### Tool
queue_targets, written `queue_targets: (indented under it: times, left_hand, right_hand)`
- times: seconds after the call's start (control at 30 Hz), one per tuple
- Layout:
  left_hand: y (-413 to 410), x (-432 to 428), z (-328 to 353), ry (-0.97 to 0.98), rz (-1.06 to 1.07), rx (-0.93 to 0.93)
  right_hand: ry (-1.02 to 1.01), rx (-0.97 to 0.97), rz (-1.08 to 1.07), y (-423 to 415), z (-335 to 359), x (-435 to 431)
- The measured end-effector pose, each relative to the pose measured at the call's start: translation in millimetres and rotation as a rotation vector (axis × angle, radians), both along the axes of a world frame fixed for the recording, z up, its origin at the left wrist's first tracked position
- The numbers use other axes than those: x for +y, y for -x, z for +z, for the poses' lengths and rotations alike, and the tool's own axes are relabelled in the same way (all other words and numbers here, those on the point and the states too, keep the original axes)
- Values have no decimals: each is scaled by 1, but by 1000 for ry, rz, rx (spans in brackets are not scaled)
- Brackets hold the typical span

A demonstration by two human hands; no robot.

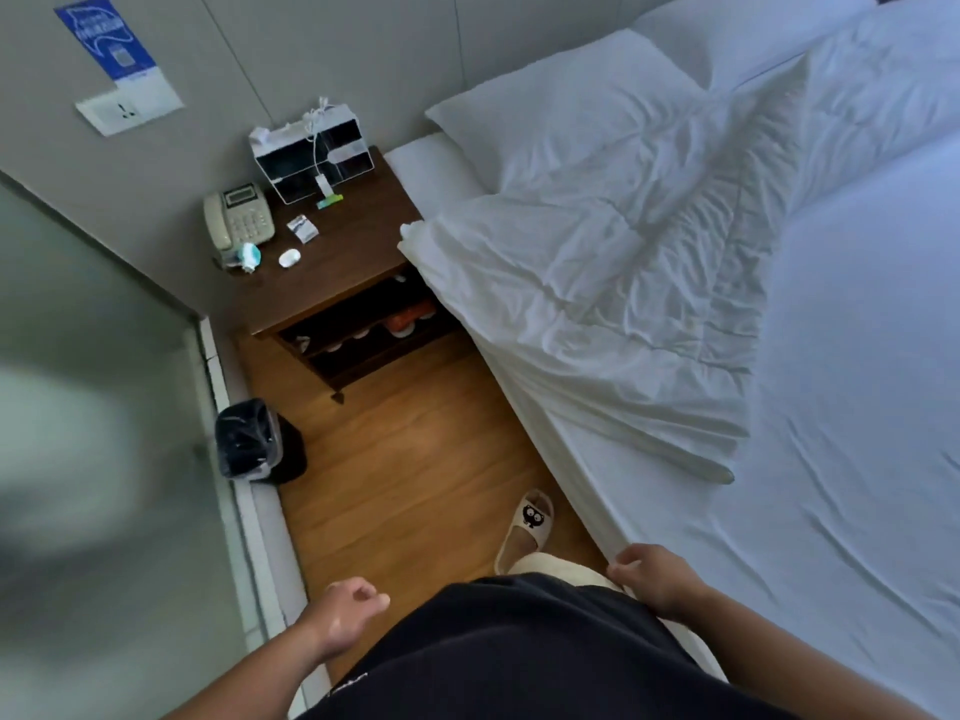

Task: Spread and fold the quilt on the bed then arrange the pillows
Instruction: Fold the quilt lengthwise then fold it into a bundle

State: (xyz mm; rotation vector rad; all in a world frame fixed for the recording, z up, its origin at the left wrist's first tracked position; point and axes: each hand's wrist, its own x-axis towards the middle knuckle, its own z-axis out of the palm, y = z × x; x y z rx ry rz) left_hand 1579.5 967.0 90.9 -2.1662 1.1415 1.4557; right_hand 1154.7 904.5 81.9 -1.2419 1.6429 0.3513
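Observation:
A white quilt [613,304] lies crumpled across the head half of the bed [852,459], one corner hanging over the left edge. Two white pillows sit by the wall, the near pillow [561,106] partly under the quilt, the far pillow [748,28] behind it. My left hand [348,610] hangs over the floor with loosely curled fingers and holds nothing. My right hand [654,571] is at the bed's near left edge, fingers loosely curled, empty; whether it touches the sheet is unclear.
A dark wooden nightstand [332,272] with a phone [236,218] and a white organiser [306,153] stands left of the bed. A black bin [254,441] sits by the glass partition [93,407]. My slippered foot [524,527] is on the narrow wooden floor strip.

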Motion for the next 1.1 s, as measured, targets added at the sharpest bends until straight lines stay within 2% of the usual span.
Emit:
queue_targets:
  times: [0.13, 0.27, 0.43, 0.57, 0.67, 0.77, 0.9, 1.1]
  left_hand:
    - [14, -110, 9, -31, -76, 26]
    - [38, -228, 24, 58, -228, -22]
    - [61, -357, 22, 96, -402, -26]
    - [82, -449, 7, 30, -626, -20]
    - [105, -519, 3, -15, -870, -16]
    - [127, -575, 4, -67, -1008, 3]
    - [154, -646, -8, -71, -1042, -19]
    - [248, -686, -10, -59, -1182, -17]
  right_hand:
    - [-52, 2, -55, 6, 3, -67]
    - [-30, 3, -184, 17, 5, -128]
    - [-29, 6, -434, 28, 9, -179]
    - [-51, 17, -661, 30, 3, -201]
    - [-56, 25, -872, 25, 3, -213]
    - [-47, 16, -1056, 20, 11, -230]
    - [-14, -14, -1236, 11, 19, -244]
    - [-38, -63, -1476, 17, 7, -231]
